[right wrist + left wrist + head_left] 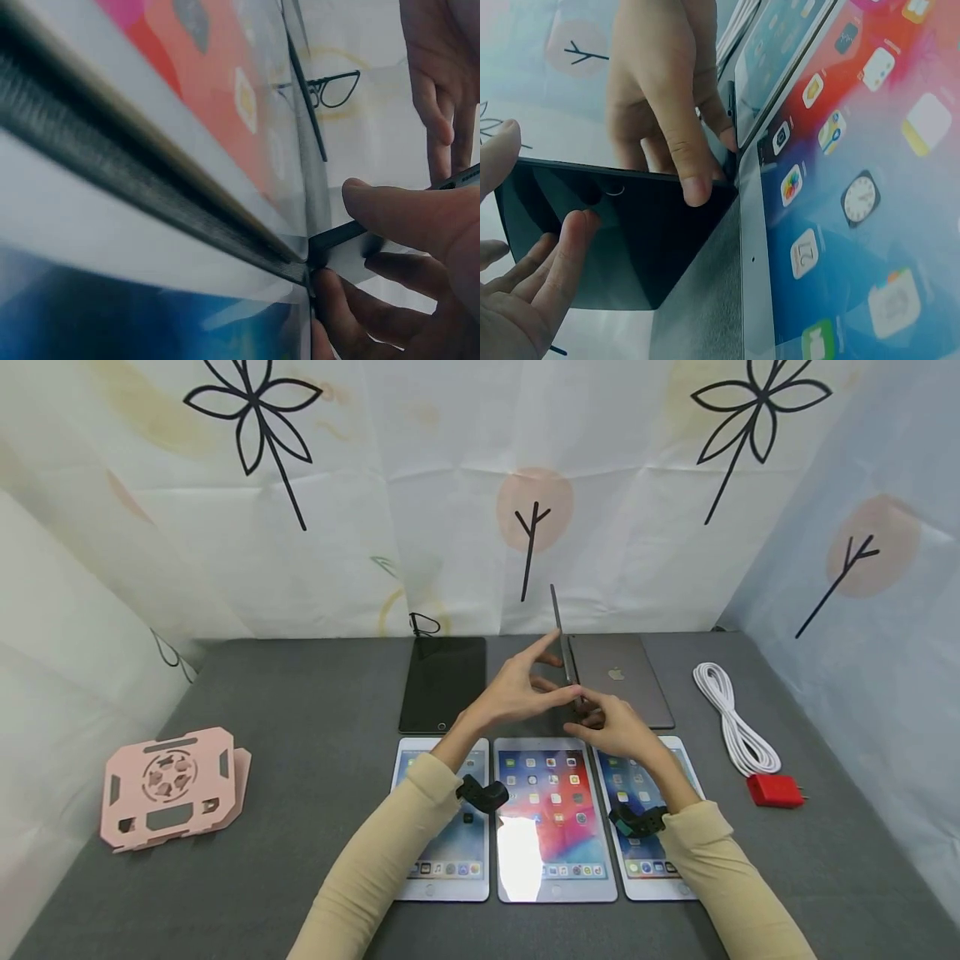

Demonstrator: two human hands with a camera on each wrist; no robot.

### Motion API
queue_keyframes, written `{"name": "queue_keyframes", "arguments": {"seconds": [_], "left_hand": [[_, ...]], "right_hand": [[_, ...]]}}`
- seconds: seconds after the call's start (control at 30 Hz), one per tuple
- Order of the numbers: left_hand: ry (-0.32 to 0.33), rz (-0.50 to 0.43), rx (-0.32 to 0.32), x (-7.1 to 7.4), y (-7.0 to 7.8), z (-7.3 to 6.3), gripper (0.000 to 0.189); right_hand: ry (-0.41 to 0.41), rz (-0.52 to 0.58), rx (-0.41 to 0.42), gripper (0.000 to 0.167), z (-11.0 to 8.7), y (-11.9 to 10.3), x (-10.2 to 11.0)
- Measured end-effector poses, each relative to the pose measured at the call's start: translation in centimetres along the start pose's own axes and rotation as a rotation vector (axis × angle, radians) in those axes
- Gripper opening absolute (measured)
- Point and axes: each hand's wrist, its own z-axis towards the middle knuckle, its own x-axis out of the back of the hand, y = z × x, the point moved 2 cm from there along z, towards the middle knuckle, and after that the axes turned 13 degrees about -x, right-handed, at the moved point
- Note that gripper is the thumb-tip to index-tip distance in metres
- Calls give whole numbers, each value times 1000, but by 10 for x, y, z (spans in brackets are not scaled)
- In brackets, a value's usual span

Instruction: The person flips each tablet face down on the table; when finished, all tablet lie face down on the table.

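A dark grey tablet point(557, 610) stands on its edge above the middle of the table, its dark screen point(637, 240) facing my left hand point(521, 689). The fingers of that hand extend against the screen side, with the thumb at the near edge. My right hand point(615, 727) pinches the near lower corner, its thumb point(405, 217) on one face and its fingers behind. Below both hands lies a white-framed tablet point(555, 814) with a lit screen. Beside the upright tablet, a grey tablet point(618, 677) lies with its apple-logo back up.
A black tablet point(442, 685) lies at the back left of my hands. Two more lit white tablets, one left point(450, 843) and one right point(652, 856), flank the middle one. Pink stand pieces point(172, 785) sit far left; a coiled white cable point(731, 718) and a red charger point(775, 791) lie right.
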Motion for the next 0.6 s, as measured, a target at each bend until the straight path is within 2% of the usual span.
{"name": "queue_keyframes", "arguments": {"seconds": [0.23,0.43,0.6], "left_hand": [[-12,25,6,7,-3,-4,92],[-35,63,2,13,-6,-8,94],[-40,67,28,18,-10,-13,100]], "right_hand": [[-51,-47,-39,69,6,1,0],[-117,-22,-51,69,10,0,3],[-181,18,-77,73,12,2,5]]}}
